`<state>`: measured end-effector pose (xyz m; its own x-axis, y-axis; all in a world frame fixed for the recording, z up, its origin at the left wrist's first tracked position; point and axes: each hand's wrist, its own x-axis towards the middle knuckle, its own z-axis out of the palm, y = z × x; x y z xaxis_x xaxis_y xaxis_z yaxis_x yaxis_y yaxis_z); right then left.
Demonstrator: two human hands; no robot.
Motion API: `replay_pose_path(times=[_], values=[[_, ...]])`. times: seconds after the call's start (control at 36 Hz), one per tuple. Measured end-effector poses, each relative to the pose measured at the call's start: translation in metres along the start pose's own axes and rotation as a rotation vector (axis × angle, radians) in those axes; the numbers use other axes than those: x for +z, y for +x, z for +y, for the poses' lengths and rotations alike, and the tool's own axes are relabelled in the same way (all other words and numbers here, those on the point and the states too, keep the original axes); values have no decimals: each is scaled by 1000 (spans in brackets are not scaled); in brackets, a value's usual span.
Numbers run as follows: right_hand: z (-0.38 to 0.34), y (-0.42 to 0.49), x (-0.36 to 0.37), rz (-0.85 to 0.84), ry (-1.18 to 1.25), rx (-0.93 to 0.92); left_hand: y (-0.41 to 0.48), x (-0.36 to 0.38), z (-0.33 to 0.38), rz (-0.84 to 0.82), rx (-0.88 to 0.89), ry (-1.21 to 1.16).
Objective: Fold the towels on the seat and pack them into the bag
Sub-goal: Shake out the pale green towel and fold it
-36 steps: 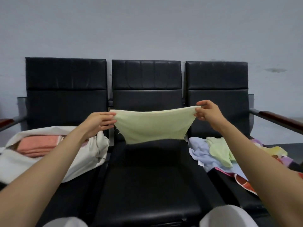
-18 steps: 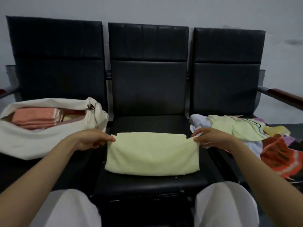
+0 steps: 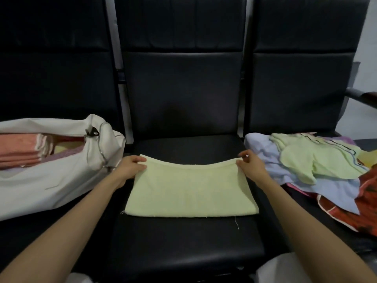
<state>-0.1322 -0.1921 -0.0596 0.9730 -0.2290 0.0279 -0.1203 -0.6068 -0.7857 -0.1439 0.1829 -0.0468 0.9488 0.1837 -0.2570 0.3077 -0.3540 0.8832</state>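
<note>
I see the pale yellow-green terry towel [image 3: 189,193] folded to a flat rectangle, with a loose thread at its near edge. It lies on the black padded middle seat [image 3: 183,237] between the two hands: the left hand [image 3: 130,167] pinches its far left corner, the right hand [image 3: 250,166] pinches its far right corner. Outside the left hand the white cloth bag [image 3: 51,180] with folded pink towels [image 3: 20,148] inside is cut off by the frame, and outside the right hand the heap of unfolded coloured towels [image 3: 306,166] is cut off too, so I cannot count its pieces.
</note>
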Motion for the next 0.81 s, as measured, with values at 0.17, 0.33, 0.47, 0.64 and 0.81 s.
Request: replay_pose_path(times=[0.17,0.33,0.47,0.64,0.81], values=[[19,10,20,5,-192,-68,25,11,-25,23,61,235],[25,10,21,14,-296,-85,28,21,-30,97,109,585],[12,-3,31,0,-434,-299,-2,41,-23,211,427,852],[-18,-37,74,-241,-439,-397,-23,77,-28,-69,475,879],[-7,-49,92,-470,-694,-338,-21,85,-46,-130,303,1031]])
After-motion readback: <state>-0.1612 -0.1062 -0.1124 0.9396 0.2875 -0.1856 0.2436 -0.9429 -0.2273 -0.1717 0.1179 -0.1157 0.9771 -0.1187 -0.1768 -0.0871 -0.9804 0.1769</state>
